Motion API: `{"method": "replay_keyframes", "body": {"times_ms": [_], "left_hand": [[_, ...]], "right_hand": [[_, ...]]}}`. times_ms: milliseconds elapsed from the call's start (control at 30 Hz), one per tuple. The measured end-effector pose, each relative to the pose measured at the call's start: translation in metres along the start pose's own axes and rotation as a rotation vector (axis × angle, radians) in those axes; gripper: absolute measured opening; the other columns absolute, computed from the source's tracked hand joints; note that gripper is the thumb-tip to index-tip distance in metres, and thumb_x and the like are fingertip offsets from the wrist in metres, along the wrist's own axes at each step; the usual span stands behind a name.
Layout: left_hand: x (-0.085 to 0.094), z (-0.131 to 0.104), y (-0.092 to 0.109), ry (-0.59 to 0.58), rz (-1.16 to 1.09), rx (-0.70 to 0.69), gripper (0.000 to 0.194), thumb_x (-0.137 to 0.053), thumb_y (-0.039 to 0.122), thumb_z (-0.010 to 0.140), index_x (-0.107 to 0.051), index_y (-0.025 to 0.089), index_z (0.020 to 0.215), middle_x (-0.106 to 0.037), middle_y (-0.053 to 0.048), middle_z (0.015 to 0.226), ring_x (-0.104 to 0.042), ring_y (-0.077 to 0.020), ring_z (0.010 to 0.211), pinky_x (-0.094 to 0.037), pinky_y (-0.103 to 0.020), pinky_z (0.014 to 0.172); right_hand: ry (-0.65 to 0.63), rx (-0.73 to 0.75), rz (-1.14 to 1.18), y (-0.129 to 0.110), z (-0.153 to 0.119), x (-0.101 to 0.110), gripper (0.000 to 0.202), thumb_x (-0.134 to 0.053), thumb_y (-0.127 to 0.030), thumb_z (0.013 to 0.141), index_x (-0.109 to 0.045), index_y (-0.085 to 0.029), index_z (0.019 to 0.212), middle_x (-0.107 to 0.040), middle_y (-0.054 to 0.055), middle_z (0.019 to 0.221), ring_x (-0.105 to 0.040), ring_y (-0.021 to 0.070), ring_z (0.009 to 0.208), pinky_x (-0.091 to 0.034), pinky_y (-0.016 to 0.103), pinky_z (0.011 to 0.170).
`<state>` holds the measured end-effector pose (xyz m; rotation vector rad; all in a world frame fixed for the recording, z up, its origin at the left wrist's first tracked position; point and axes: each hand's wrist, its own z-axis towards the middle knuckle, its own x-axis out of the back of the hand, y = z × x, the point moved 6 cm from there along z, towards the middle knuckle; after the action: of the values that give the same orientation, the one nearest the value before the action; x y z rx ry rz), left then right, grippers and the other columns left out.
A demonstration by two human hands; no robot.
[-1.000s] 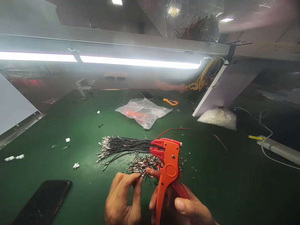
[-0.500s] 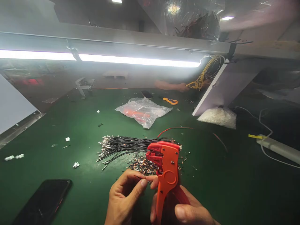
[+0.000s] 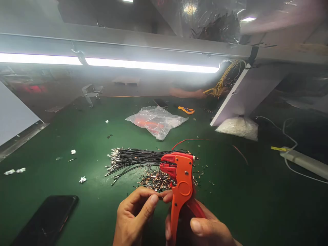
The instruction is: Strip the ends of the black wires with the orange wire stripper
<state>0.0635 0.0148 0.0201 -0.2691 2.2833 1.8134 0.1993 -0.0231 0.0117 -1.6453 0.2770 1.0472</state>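
My right hand [image 3: 208, 223] grips an orange and red wire stripper [image 3: 183, 181] upright, its red jaws apart and pointing left. A finger of that hand reaches left past the handle to my left fingertips. My left hand [image 3: 137, 213] is closed in a pinch on a thin dark wire [image 3: 160, 196], mostly hidden by the fingers. Behind the hands lies a heap of short wire offcuts [image 3: 155, 180], black with coppery ends. Beyond it a bundle of black wires [image 3: 140, 157] lies crosswise, metal terminals at its left end. The stripper's head overlaps the bundle's right part.
A dark phone [image 3: 47, 218] lies at the front left. Farther back are a clear plastic bag [image 3: 159, 121] with orange contents, a yellow tool [image 3: 186, 110] and a bag of white pieces [image 3: 238, 128]. Another person's arm [image 3: 187, 93] shows at the far side.
The wire stripper has shifted slightly left and up. My left hand has moved slightly left, and less of the dark wire shows between its fingers.
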Motion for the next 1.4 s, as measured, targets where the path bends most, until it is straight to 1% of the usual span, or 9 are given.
{"method": "replay_keyframes", "body": {"times_ms": [100, 200, 367, 567, 733, 900, 1167, 1300, 1400], "left_hand": [[0.001, 0.000, 0.001, 0.020, 0.048, -0.020, 0.031, -0.081, 0.048, 0.067, -0.074, 0.018, 0.068, -0.070, -0.003, 0.065, -0.053, -0.0112, 0.056, -0.045, -0.020, 0.057], [0.003, 0.000, 0.004, 0.074, 0.070, -0.062, 0.028, -0.083, 0.046, 0.064, -0.075, 0.020, 0.070, -0.067, 0.000, 0.062, -0.050, -0.0097, 0.053, -0.050, -0.022, 0.066], [0.002, -0.001, 0.005, 0.092, 0.057, -0.080, 0.027, -0.084, 0.045, 0.063, -0.074, 0.020, 0.071, -0.073, -0.003, 0.071, -0.066, -0.0183, 0.073, -0.053, -0.025, 0.073], [-0.001, 0.001, 0.006, 0.062, 0.087, -0.113, 0.024, -0.082, 0.042, 0.066, -0.075, 0.020, 0.071, -0.075, -0.004, 0.076, -0.069, -0.0200, 0.077, -0.054, -0.025, 0.076], [0.004, 0.001, 0.007, 0.124, 0.084, -0.116, 0.026, -0.084, 0.043, 0.063, -0.073, 0.021, 0.072, -0.072, -0.001, 0.069, -0.064, -0.0157, 0.069, -0.052, -0.022, 0.070], [0.004, 0.002, 0.008, 0.083, 0.080, -0.105, 0.028, -0.084, 0.043, 0.063, -0.070, 0.019, 0.065, -0.064, 0.001, 0.063, -0.056, -0.0122, 0.061, -0.047, -0.020, 0.061], [0.008, 0.010, 0.002, 0.037, 0.046, -0.156, 0.019, -0.083, 0.038, 0.068, -0.075, 0.020, 0.069, -0.068, -0.004, 0.078, -0.062, -0.0163, 0.074, -0.046, -0.018, 0.051], [0.010, 0.012, 0.008, -0.028, 0.149, -0.273, 0.017, -0.076, 0.037, 0.077, -0.075, 0.020, 0.073, -0.071, -0.006, 0.087, -0.066, -0.0172, 0.074, -0.055, -0.023, 0.059], [0.016, 0.007, 0.012, 0.083, 0.185, -0.271, 0.020, -0.069, 0.040, 0.083, -0.070, 0.020, 0.082, -0.073, -0.003, 0.083, -0.063, -0.0137, 0.061, -0.056, -0.025, 0.058]], "right_hand": [[0.015, -0.025, -0.010, 0.001, 0.000, 0.001, 0.054, -0.071, -0.040, 0.079, -0.057, -0.016, 0.125, -0.074, 0.011, 0.093, -0.071, 0.0244, 0.082, -0.049, 0.036, 0.076], [0.017, -0.022, -0.010, -0.001, 0.001, 0.000, 0.051, -0.071, -0.042, 0.079, -0.057, -0.018, 0.122, -0.074, 0.010, 0.090, -0.071, 0.0246, 0.079, -0.049, 0.037, 0.075], [-0.007, -0.003, -0.061, -0.005, 0.002, -0.004, 0.055, -0.067, -0.043, 0.081, -0.053, -0.018, 0.128, -0.072, 0.007, 0.079, -0.069, 0.0231, 0.071, -0.050, 0.038, 0.073], [0.044, -0.065, -0.098, -0.002, -0.002, 0.001, 0.060, -0.068, -0.047, 0.078, -0.053, -0.018, 0.129, -0.073, 0.009, 0.086, -0.069, 0.0269, 0.081, -0.049, 0.039, 0.075], [0.017, -0.044, -0.104, -0.001, -0.001, -0.001, 0.058, -0.068, -0.045, 0.079, -0.056, -0.017, 0.128, -0.074, 0.010, 0.085, -0.068, 0.0246, 0.079, -0.046, 0.035, 0.071], [0.034, -0.043, -0.095, -0.002, 0.000, -0.001, 0.060, -0.071, -0.044, 0.078, -0.056, -0.017, 0.130, -0.072, 0.007, 0.079, -0.068, 0.0237, 0.072, -0.048, 0.037, 0.073], [-0.078, -0.013, -0.087, 0.004, 0.002, 0.001, 0.059, -0.067, -0.041, 0.080, -0.055, -0.018, 0.133, -0.075, 0.008, 0.078, -0.070, 0.0241, 0.076, -0.048, 0.035, 0.073], [-0.045, -0.003, -0.117, 0.004, 0.002, 0.002, 0.063, -0.070, -0.042, 0.079, -0.055, -0.016, 0.135, -0.075, 0.010, 0.084, -0.069, 0.0236, 0.077, -0.050, 0.037, 0.076], [-0.033, 0.025, -0.066, 0.000, 0.002, 0.000, 0.059, -0.073, -0.037, 0.079, -0.058, -0.018, 0.132, -0.074, 0.012, 0.103, -0.069, 0.0207, 0.081, -0.053, 0.035, 0.076]]}}
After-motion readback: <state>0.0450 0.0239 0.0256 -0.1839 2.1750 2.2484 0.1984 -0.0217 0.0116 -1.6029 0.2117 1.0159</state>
